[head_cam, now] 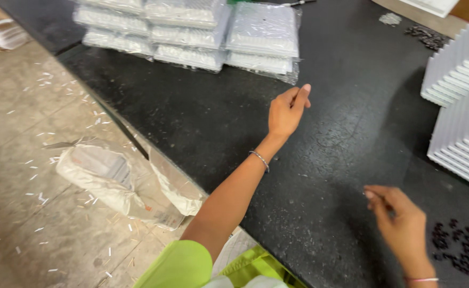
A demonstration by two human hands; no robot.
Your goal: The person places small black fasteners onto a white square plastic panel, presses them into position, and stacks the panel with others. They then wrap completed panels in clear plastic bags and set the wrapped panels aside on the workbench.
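Observation:
My left hand is stretched out over the black tabletop, fingers loosely together and pointing toward the bagged stacks of clear plastic trays; nothing shows in it. A thin bangle sits on that wrist. My right hand hovers low at the near right, its fingertips pinched together; whether a small part sits between them is too blurred to tell. A scatter of small black parts lies just right of that hand.
Stacks of white trays stand along the right edge. More small black parts lie at the far right. To the left, the concrete floor holds a crumpled white sack and scattered paper scraps.

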